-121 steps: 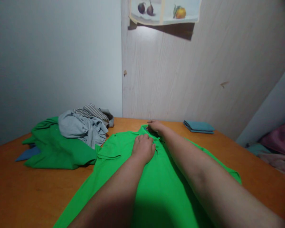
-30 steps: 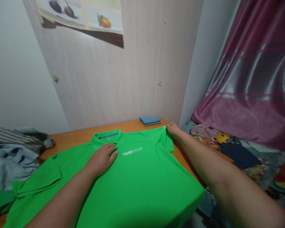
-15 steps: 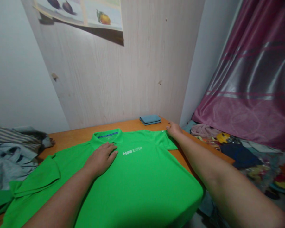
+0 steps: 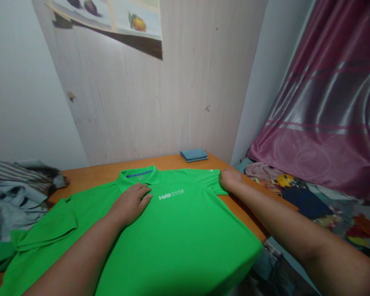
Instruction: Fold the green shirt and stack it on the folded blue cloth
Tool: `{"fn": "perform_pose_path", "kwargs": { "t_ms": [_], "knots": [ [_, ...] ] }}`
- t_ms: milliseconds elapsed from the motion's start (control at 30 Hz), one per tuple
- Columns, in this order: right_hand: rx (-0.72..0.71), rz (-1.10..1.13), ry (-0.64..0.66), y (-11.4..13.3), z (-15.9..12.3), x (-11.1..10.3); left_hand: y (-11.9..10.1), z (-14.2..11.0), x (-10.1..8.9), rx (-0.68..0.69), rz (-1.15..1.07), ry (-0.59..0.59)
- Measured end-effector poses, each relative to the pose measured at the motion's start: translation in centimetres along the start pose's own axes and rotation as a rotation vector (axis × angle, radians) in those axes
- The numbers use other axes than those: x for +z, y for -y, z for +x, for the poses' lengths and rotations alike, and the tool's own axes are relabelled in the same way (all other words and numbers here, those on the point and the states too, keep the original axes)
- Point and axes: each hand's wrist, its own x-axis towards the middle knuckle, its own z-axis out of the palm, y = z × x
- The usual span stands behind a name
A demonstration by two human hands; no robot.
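A bright green polo shirt (image 4: 179, 230) lies spread on the orange table (image 4: 92, 176), collar (image 4: 156, 176) toward the table's far edge, white print (image 4: 171, 194) below it, one sleeve (image 4: 49, 224) folded, lower part draping over the table's near edge.

Home room — shiny curtain (image 4: 320, 123) | crumpled clothes (image 4: 15, 201) | fruit picture (image 4: 119, 16)

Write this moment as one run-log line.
left hand: resting on green shirt below collar | right hand: at end of sleeve, grip unclear | folded blue item: on table beyond shirt
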Motion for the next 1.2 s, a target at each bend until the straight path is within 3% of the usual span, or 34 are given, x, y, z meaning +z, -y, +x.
{"fn": "perform_pose_path", "kwargs": {
  "t_ms": [100,200,333,400,500,600,767,933,1200],
  "knots": [
    [-0.061,0.016,0.0,1.3,1.0,-0.9,-0.3,0.0,-0.1,-0.004,0.001,-0.007],
    [-0.177,0.053,0.001,4.4,1.8,-1.1,-0.4,-0.1,-0.1,0.0,-0.001,-0.014],
    [-0.406,0.128,0.04,9.0,1.6,0.4,-0.5,-0.2,-0.2,-0.003,-0.006,-0.017],
    [-0.521,0.146,0.099,10.2,1.2,1.6,-0.5,-0.2,-0.3,-0.009,-0.016,-0.01],
    [-0.586,0.129,0.217,9.9,1.4,2.9,-0.6,-0.3,-0.4,-0.018,-0.034,-0.002],
    [-0.498,0.107,0.262,8.6,2.6,2.9,-0.6,-0.3,-0.4,-0.016,-0.044,-0.008],
    [-0.484,0.11,0.214,9.3,3.5,2.1,-0.8,-0.3,-0.4,-0.006,-0.021,-0.012],
    [-0.558,0.146,0.254,11.0,3.0,3.4,-0.7,-0.3,-0.3,0.001,-0.017,-0.01],
    [-0.441,0.161,0.213,8.7,5.2,2.4,-0.8,-0.4,-0.4,-0.009,-0.041,-0.021]
  ]
}}
